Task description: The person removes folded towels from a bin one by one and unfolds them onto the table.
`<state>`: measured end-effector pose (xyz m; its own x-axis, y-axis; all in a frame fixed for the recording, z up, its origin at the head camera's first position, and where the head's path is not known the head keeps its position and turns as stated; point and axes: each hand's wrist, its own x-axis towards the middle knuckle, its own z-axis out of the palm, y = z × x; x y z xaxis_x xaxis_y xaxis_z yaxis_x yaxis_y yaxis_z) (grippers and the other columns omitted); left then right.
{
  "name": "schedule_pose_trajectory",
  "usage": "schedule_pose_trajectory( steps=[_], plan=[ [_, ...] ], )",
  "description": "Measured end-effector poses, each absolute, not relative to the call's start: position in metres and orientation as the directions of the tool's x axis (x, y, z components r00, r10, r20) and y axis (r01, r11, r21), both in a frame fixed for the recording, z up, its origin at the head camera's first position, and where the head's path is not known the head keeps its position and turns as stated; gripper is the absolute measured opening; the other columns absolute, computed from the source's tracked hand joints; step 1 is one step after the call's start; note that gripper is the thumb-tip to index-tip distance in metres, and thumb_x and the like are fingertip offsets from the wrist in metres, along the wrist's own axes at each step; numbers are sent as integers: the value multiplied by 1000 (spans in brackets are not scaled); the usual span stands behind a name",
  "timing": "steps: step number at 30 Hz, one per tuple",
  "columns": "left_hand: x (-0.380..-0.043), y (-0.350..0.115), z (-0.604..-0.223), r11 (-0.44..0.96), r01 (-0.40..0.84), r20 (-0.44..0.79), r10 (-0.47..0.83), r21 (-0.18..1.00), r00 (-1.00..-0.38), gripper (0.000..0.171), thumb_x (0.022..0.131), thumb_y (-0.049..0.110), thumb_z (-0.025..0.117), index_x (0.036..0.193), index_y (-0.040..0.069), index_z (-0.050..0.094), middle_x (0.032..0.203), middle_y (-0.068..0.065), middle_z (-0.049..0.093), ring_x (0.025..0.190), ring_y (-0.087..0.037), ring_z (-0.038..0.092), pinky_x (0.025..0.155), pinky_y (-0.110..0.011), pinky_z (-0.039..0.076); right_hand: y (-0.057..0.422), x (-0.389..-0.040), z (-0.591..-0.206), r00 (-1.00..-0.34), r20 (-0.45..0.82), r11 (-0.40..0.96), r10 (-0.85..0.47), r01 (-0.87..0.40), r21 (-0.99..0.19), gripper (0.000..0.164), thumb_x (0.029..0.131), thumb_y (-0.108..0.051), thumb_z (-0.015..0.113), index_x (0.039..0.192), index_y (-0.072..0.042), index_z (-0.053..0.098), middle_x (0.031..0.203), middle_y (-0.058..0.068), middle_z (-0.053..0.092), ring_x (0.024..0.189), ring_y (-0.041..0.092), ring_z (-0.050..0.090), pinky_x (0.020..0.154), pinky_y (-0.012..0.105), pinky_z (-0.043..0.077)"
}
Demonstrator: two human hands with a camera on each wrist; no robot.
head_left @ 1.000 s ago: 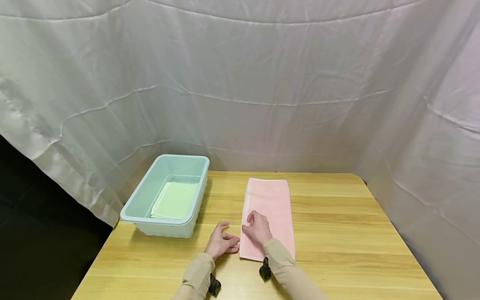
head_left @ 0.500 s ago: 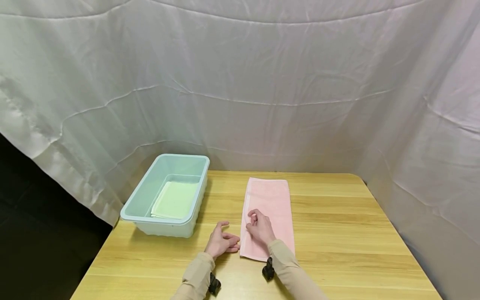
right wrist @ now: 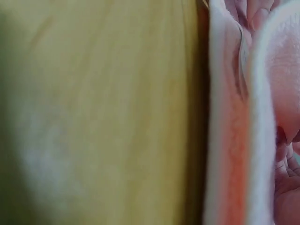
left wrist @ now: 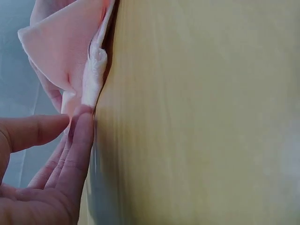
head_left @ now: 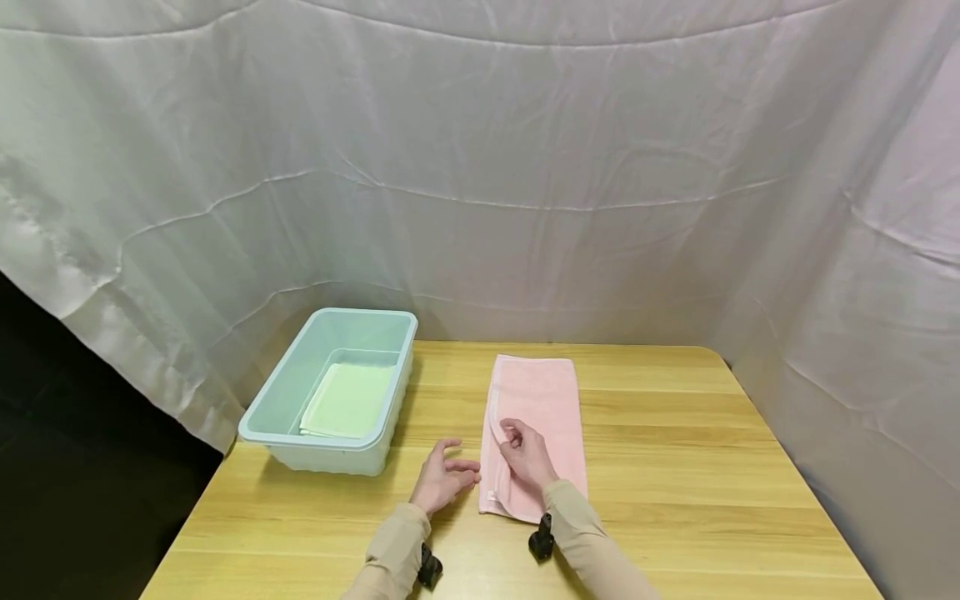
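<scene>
A folded pink towel [head_left: 542, 387] lies lengthwise on the table, right of the bin. My right hand [head_left: 528, 457] pinches the towel's upper layer near the middle of its left edge and holds it up off the layer below. A small white tag shows between the layers in the right wrist view, where the raised pink cloth [right wrist: 262, 140] hides part of the fingers. Beside the towel's left edge is my left hand [head_left: 444, 479]; its fairly straight fingertips touch the edge of the lower layer, as the pink cloth [left wrist: 70, 51] in the left wrist view shows.
A light blue plastic bin [head_left: 322, 446] stands at the table's left side, holding a folded pale green towel [head_left: 351, 400]. The wooden table [head_left: 675, 450] extends right of the pink towel. A pale curtain [head_left: 525, 167] hangs behind and around the table.
My right hand has moved slightly to the right, and the towel's upper layer has risen and peeled back from its left edge. My left hand has stayed nearly in place.
</scene>
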<state>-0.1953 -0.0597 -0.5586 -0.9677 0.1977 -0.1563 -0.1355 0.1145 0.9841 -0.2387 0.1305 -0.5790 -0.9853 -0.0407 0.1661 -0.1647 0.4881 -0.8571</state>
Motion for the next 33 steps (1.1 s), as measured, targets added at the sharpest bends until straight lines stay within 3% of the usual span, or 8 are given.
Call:
schedule_pose_trajectory(
  steps=[2,9,16,20,22,25,27,33],
  plan=[
    [-197,-58,-559,102,-130,-148,203,986,-968,63,89,-5,66,144,-6,33,114,-29,71,87,-25,75,47,-17,41,131,-239,-577,-985,168,478,-40,-167,-862,34,82,5,60,115,1,66,88,9,63,74,8,52,66,15,45],
    [-200,-53,-560,65,-101,-114,229,993,-967,62,92,-5,65,144,-8,32,120,-35,66,104,-39,72,47,-16,39,132,-240,-577,-980,188,443,-56,-194,-876,32,80,10,57,104,-9,68,82,10,62,68,9,50,63,18,43],
    [-202,-51,-560,82,-100,-116,227,992,-967,60,93,-2,65,144,-7,34,120,-31,68,98,-32,74,43,-15,33,134,-242,-577,-987,152,450,-55,-160,-879,27,86,5,55,102,-7,74,97,13,71,79,11,53,76,21,45],
    [-204,-49,-559,95,-79,-100,250,992,-963,57,95,-2,61,145,-7,33,125,-32,66,104,-37,72,43,-17,34,134,-242,-576,-997,81,394,-19,-82,-916,23,90,2,51,97,0,73,78,8,64,67,8,50,63,18,43],
    [-206,-48,-559,105,-49,-75,270,993,-960,56,96,-4,58,145,-8,32,128,-33,63,112,-41,69,50,-20,48,133,-242,-576,-998,57,359,-3,-55,-932,20,93,-3,52,94,2,71,72,2,60,62,6,49,58,17,43],
    [-209,-45,-559,111,10,-24,300,994,-954,53,97,-7,52,145,-11,30,132,-37,59,123,-46,61,83,-34,62,132,-241,-576,-998,52,332,22,-42,-942,19,97,-12,59,92,4,69,68,-3,53,60,4,47,57,16,40],
    [-212,-41,-558,97,31,0,312,995,-950,52,97,-9,50,145,-13,29,134,-39,56,127,-49,57,105,-45,53,132,-240,-577,-996,78,343,34,-61,-937,16,94,-12,65,95,4,67,71,-3,52,61,4,46,59,16,40],
    [-218,-34,-557,106,46,7,348,993,-937,52,97,-9,45,146,-12,28,141,-40,50,133,-50,51,112,-55,45,132,-240,-576,-992,101,323,71,-73,-944,34,87,-1,72,118,7,60,83,18,69,66,4,57,60,15,48]
  ],
)
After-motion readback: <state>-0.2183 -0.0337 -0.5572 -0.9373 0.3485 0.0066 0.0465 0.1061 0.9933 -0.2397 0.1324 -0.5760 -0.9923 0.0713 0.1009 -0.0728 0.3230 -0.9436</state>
